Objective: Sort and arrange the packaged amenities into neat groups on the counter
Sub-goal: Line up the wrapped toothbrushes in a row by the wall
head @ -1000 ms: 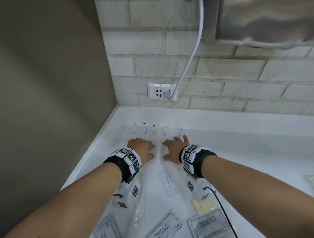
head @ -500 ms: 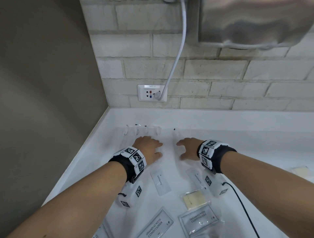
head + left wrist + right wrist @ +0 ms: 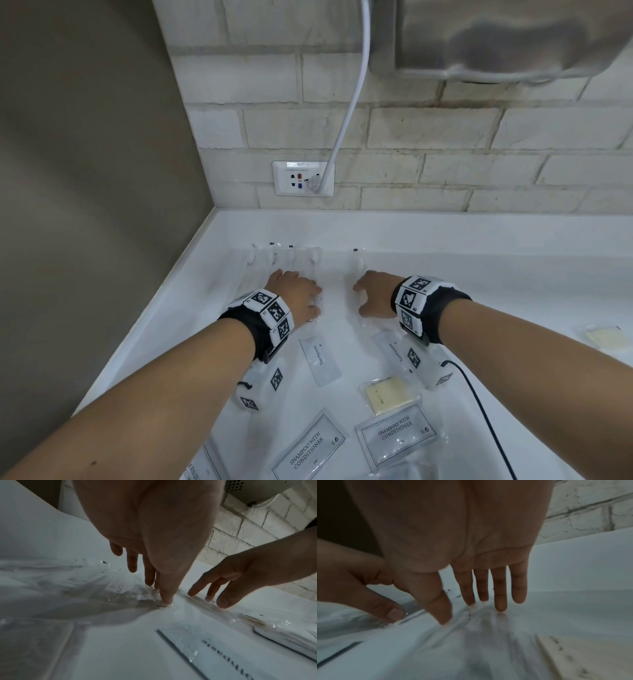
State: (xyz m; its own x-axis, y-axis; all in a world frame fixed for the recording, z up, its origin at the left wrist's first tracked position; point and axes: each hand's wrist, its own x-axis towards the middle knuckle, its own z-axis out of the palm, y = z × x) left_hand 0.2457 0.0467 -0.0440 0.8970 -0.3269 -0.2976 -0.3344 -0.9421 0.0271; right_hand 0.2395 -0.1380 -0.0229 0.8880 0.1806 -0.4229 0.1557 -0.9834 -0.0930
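The clear-wrapped toothbrush packets (image 3: pixel 284 260) lie in a row on the white bench (image 3: pixel 513 274), just in front of the wall socket (image 3: pixel 303 178), their tips pointing toward it. One more packet (image 3: pixel 356 270) now sits apart from that row, further from the side wall; a second ago both hands were close together over a tight bunch, and since then the right hand has slid outward, drawing this packet with it. The left hand (image 3: pixel 298 294) lies flat with straight fingers pressing the near end of the row; its fingertips (image 3: pixel 165 599) touch the wrap. The right hand (image 3: pixel 375 294) is likewise spread, fingertips (image 3: pixel 500 607) resting on the separated packet, pinching nothing. Nearer the person than the socket lie two toothpaste sachets (image 3: pixel 320 359), a yellowish soap bar in wrap (image 3: pixel 388 394), and shampoo packets (image 3: pixel 397 435); another soap (image 3: pixel 601 337) lies far out along the bench. The split suggests the toothbrushes are being spaced evenly, while the nearer items remain ungrouped.
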